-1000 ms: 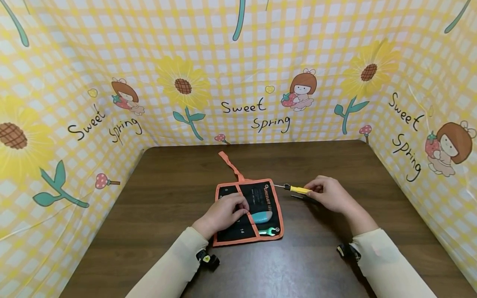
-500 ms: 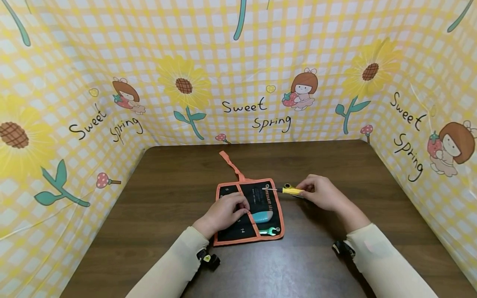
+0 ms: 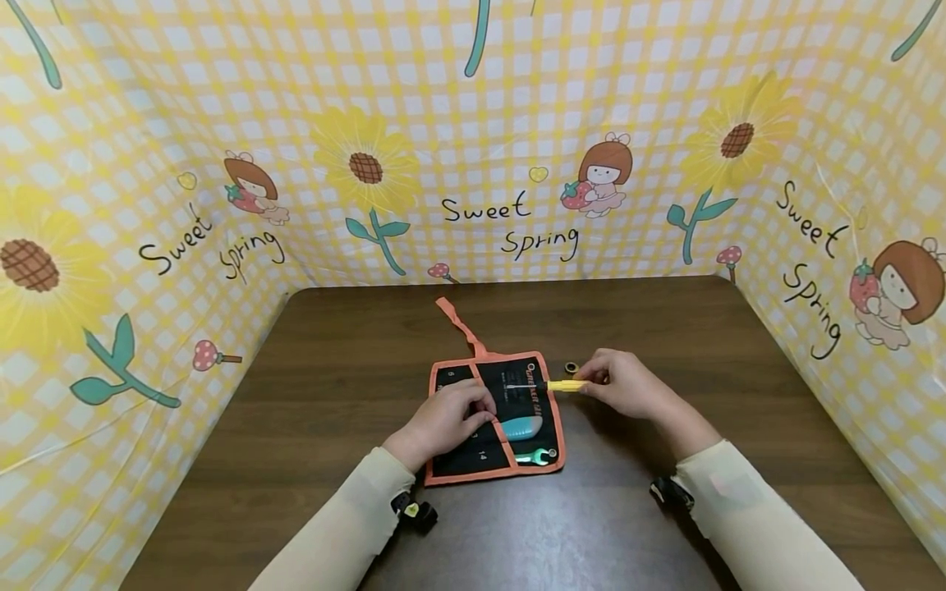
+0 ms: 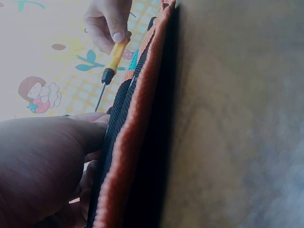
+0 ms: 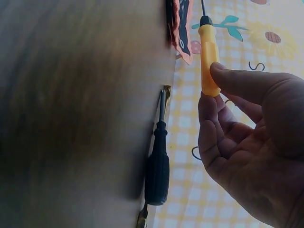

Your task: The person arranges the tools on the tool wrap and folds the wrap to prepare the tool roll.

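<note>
I'm seeing the left sleeve (image 3: 340, 525) slanting in from the near left. Left hand (image 3: 438, 419) is lying back-up over the left half of the pouch (image 3: 460, 466), thumb and fingers pinching around its middle orange band (image 3: 506, 449). Pouch is sitting flat on the table (image 3: 355, 394); a blue handle (image 3: 522, 428) and green wrench (image 3: 534, 457) are poking out right of the band. Yellow screwdriver (image 3: 565, 386) is pointing left, tip over the pouch near the left hand. Right hand (image 3: 624, 384) is pinching its handle end, right sleeve (image 3: 761, 513) angling in from the near right. A black screwdriver (image 5: 157, 175) is lying on the table nearby.
</note>
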Demonstrator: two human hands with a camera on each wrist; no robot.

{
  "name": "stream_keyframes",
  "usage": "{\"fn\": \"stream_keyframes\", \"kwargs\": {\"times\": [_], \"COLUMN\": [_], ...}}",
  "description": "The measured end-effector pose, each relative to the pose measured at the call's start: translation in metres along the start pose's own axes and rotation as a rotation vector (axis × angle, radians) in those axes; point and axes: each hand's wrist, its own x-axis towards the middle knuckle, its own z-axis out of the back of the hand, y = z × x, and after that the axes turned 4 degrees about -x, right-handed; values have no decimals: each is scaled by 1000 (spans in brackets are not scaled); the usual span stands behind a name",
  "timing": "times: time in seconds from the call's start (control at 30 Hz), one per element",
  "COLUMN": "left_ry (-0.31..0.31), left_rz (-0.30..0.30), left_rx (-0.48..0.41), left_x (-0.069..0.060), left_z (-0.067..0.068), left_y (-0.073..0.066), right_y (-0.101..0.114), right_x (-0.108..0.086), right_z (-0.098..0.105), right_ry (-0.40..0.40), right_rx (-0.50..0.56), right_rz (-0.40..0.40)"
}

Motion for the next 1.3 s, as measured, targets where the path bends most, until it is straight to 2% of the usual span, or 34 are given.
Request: {"fn": "stream_keyframes", "kwargs": {"times": [0.33, 1.3], "left_ry": [-7, -16], "left_rz": [3, -9], "left_rx": [-16, -4], "left_x": [-1, -1], "left_z": [0, -1], "left_y": [0, 0], "right_y": [9, 21], "right_x": [0, 5], "right_z": [-5, -12], "right_ry": [54, 140], "right_rx": [-4, -4], "right_rz": [-9, 45]}}
